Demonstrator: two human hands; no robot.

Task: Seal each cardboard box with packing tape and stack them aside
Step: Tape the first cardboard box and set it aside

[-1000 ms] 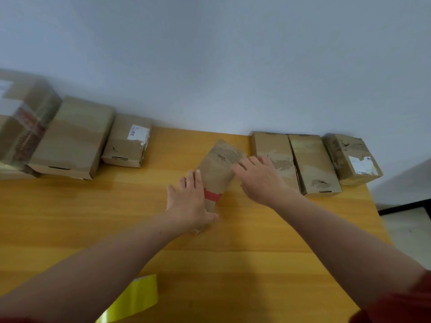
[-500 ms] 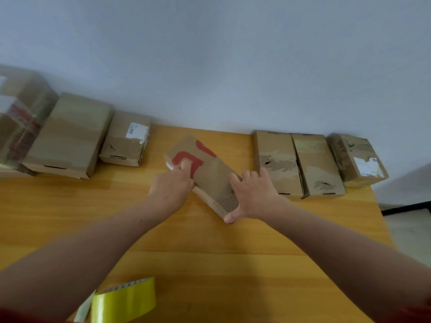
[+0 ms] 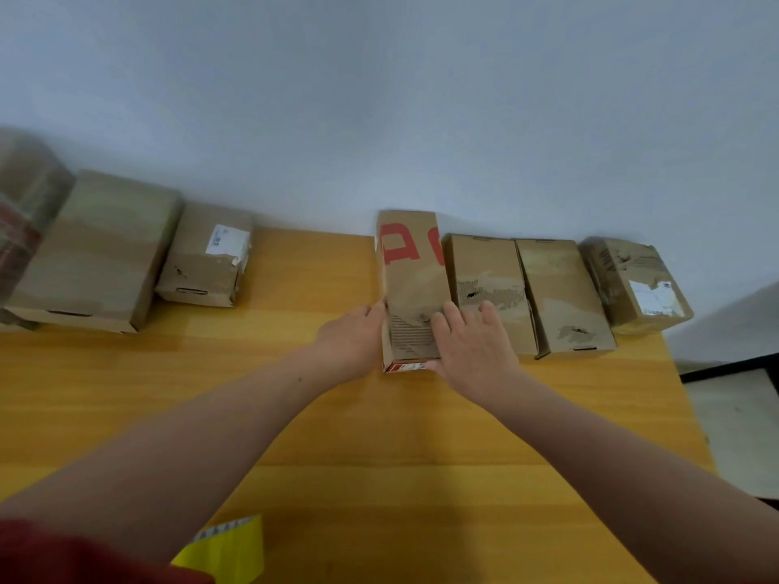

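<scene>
A long brown cardboard box with red letters (image 3: 411,280) lies flat on the wooden table (image 3: 379,448), its far end at the wall. It stands right beside a row of three brown boxes (image 3: 560,288) to its right. My left hand (image 3: 352,339) presses against its left side near the front end. My right hand (image 3: 474,347) rests with straight fingers on its top and on the neighbouring box (image 3: 484,271), the thumb at the near end face. A yellow tape roll (image 3: 227,550) lies at the table's near edge, partly cut off by my red sleeve.
At the back left stand a small box with a white label (image 3: 206,259), a larger flat box (image 3: 97,250) and a blurred taped stack (image 3: 25,212). A grey wall runs behind. The table's right edge drops to the floor (image 3: 733,419).
Both hands turned the red-lettered box from its slanted position in the middle and slid it back and right, so it now lines up against the row of boxes.
</scene>
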